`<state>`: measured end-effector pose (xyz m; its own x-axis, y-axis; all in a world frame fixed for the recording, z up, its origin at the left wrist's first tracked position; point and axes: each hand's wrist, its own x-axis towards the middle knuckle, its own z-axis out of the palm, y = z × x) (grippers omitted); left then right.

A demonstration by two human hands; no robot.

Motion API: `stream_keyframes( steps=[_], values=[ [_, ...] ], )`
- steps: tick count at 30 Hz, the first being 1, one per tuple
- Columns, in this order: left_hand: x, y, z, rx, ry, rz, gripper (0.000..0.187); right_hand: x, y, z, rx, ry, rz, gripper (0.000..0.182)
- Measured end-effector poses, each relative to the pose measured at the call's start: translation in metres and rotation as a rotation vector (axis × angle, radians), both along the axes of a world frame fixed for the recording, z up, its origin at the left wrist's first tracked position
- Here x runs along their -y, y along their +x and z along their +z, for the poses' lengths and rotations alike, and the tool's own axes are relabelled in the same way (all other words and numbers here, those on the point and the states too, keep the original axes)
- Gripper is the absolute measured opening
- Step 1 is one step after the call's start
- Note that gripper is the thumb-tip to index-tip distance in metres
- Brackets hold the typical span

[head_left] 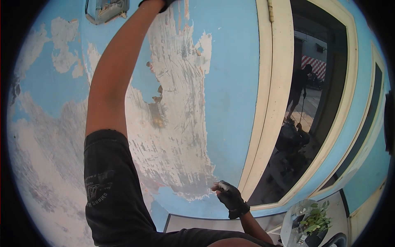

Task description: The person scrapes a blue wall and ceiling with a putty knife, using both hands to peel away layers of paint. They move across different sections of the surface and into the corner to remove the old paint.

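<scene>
My left arm reaches up along the wall, and only the dark glove cuff of my left hand [165, 5] shows at the top edge. Its fingers are out of sight, so what it holds is hidden. My right hand [228, 199], in a black fingerless glove, hovers low before the wall with its fingers curled in. Something pale shows at its fingers, too small to name. The light blue wall [230, 103] carries a wide scraped patch [181, 123] where the paint is off and grey-white plaster shows, with ragged edges and a few brownish broken spots.
A cream frame [269, 103] with dark glass [317, 136] stands to the right; a person and a stick show in the glass. At lower right a potted plant [317, 220] sits on a round table [291, 216]. A framed fixture [107, 10] hangs on the wall at upper left.
</scene>
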<state>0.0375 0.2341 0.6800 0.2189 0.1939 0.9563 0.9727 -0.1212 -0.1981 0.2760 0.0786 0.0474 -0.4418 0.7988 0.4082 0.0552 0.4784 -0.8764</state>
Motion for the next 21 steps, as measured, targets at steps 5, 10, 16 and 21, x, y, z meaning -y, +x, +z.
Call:
stream_keyframes(
  steps=[5, 10, 16, 21],
  values=[
    [-0.002, 0.004, 0.020, -0.129, 0.078, 0.077, 0.074, 0.014, 0.021, 0.000, 0.046, -0.115, -0.103, 0.026],
    [0.002, 0.025, 0.061, 0.082, -0.022, -0.032, 0.067, 0.011, 0.041, -0.018, 0.009, 0.038, -0.261, 0.026],
    [0.027, 0.043, 0.041, -0.260, -0.055, 0.629, 0.067, 0.016, 0.041, -0.020, -0.114, -0.093, -0.274, 0.025],
    [0.024, 0.028, 0.049, -0.024, -0.202, 0.168, 0.057, 0.016, 0.041, -0.007, 0.014, -0.188, -0.163, 0.029]
  ],
)
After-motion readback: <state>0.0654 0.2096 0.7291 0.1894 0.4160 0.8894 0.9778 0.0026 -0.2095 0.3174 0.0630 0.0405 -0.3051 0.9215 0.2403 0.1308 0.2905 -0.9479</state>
